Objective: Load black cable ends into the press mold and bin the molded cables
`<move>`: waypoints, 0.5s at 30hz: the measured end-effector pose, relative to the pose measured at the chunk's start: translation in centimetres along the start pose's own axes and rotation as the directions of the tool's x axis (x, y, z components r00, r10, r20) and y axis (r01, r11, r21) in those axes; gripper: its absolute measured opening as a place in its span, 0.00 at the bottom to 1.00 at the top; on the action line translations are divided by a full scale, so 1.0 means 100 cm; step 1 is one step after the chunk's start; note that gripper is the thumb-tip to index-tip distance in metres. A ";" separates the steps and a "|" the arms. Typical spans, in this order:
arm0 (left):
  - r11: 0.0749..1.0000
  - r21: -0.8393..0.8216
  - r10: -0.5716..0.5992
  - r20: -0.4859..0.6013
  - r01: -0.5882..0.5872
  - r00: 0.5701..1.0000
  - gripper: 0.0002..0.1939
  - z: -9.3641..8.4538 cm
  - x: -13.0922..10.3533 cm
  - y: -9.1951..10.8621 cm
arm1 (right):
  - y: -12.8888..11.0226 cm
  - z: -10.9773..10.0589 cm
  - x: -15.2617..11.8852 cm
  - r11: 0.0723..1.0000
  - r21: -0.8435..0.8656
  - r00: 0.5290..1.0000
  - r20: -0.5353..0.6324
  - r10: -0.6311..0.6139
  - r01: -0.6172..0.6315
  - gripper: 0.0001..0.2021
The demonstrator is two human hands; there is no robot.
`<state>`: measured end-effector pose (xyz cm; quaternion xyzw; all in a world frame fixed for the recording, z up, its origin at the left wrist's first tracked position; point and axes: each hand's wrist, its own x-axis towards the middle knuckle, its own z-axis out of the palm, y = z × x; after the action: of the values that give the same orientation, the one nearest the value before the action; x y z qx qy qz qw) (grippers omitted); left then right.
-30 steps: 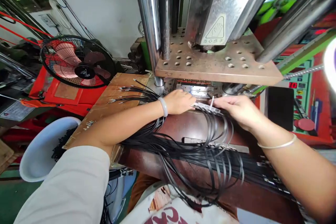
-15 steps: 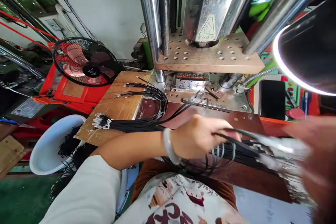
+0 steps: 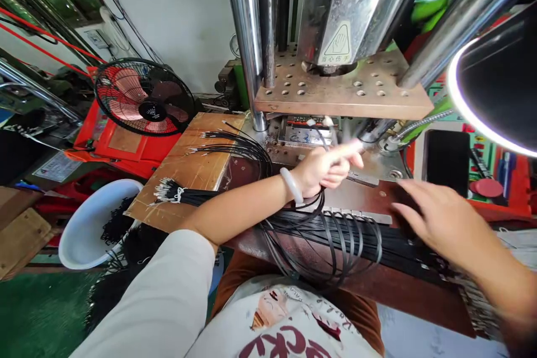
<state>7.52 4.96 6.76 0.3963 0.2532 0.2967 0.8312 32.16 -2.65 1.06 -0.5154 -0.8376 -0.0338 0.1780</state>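
My left hand [image 3: 329,168], with a white bangle on its wrist, is in front of the press. Its fingers are curled round thin black cables, with the index finger stretched to the right. White-tipped cable ends [image 3: 311,122] stick up above this hand, near the metal mould [image 3: 309,131] on the press bed. My right hand [image 3: 440,215] is apart at the right, fingers outstretched and somewhat blurred, with nothing seen in it. Below both hands lies a bundle of black cables [image 3: 390,243]. Grey cable loops [image 3: 352,240] hang over it from a slotted metal strip [image 3: 377,217].
The press's perforated plate [image 3: 344,102] hangs above the mould between steel columns. At left are a tied cable bundle [image 3: 168,190] on cardboard [image 3: 180,156], a fan [image 3: 145,98] and a white tub [image 3: 78,235]. A phone [image 3: 447,159] and a ring lamp [image 3: 455,86] are at right.
My left hand has moved up toward the mould with the cables. My right hand has let go of the cable ends at the far right and come inward and up.
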 end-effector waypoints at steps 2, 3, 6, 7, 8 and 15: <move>0.974 0.086 0.213 -0.031 -0.209 0.977 0.17 -0.005 -0.014 0.003 | 0.006 0.015 0.031 0.993 -0.055 0.991 0.095 -0.097 0.103 0.20; 0.941 0.111 0.333 -0.119 -0.321 0.936 0.17 -0.017 -0.024 0.010 | 0.007 0.021 0.045 0.987 -0.082 0.983 0.130 -0.130 0.141 0.20; 0.804 0.319 0.591 -0.525 -0.502 0.613 0.18 -0.083 -0.064 0.047 | 0.012 0.025 0.058 0.979 -0.103 0.981 0.103 -0.163 0.174 0.15; 0.806 0.439 0.592 -0.609 -0.397 0.527 0.18 -0.111 -0.081 0.064 | 0.014 0.022 0.052 0.982 -0.054 0.981 0.082 -0.177 0.181 0.14; 0.787 0.583 0.599 -0.649 -0.199 0.469 0.18 -0.137 -0.099 0.080 | 0.016 0.019 0.042 0.982 0.024 0.979 0.077 -0.190 0.188 0.12; -0.148 0.917 0.583 -0.222 0.370 0.782 0.17 -0.170 -0.118 0.089 | -0.001 0.022 0.003 0.969 0.223 0.968 0.198 -0.153 0.107 0.13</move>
<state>-14.47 10.01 6.67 0.7806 0.5939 0.1821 0.0686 31.38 -1.90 -0.87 -0.4379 -0.8829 0.0989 0.1378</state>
